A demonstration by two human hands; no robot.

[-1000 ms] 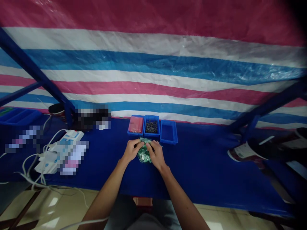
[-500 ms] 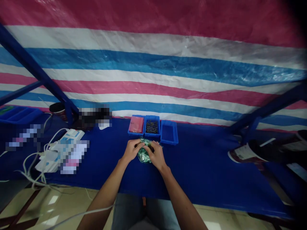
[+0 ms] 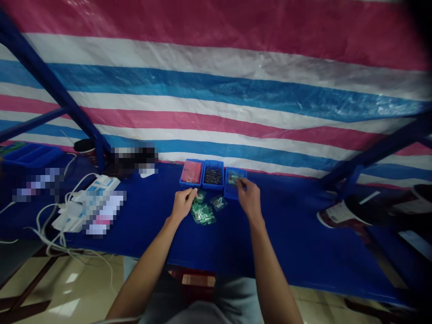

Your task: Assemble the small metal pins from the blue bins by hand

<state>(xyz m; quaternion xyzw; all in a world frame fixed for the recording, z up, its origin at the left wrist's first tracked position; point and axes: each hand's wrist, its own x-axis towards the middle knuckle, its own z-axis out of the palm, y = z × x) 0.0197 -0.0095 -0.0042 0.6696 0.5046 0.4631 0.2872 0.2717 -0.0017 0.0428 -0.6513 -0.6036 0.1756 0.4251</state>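
My left hand is closed in a pinch at the edge of a small green plastic packet. Below it, a larger green plastic packet lies on the blue table. Another small clear packet, with pale bits in it, rests to the right of these. My right hand reaches over the right-hand blue bin, its fingers pinching a small greenish packet. The middle bin holds dark screws; pink plastic bags fill the left one.
On the left lie a white power strip and tangled white cables. Farther left is a divided blue tray. A dark red tub stands at the right. Striped sheeting hangs behind the table.
Both hands were together on the green plastic; now they are apart. My right hand has moved right to the bin with a small packet, and separate packets show on the table.
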